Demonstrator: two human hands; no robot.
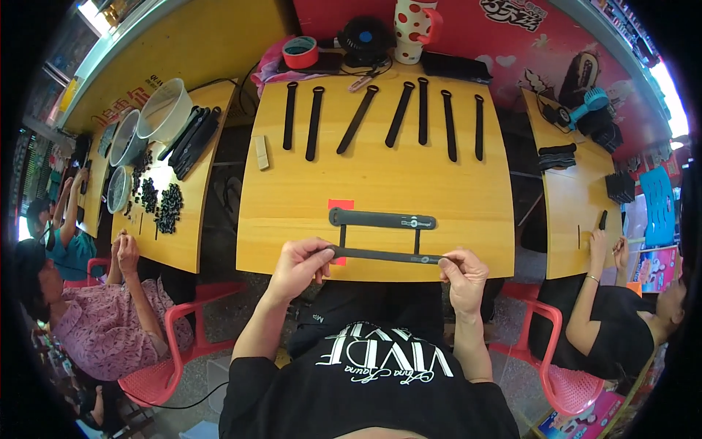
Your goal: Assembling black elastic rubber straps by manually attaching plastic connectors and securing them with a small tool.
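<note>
While the left hand [303, 261] and the right hand [466, 276] pinch opposite ends of a slim black band [387, 255], it runs straight across near the front of the yellow worktop [289, 197]; the fingers of both are closed on it; just beyond lies a wider black band [382, 219], two thin dark strips between; I'd call this piece mid-handling, and seven black straps [423, 113] lie spread along the far side, finished or waiting, I can't tell; behind them, a red tape roll [300, 61], a fan [365, 45] and a spotted cup [406, 35]; at side worktops [552, 183] sit people in pink [106, 322] and black [603, 325], clear tubs [164, 110] crowding the left one!
</note>
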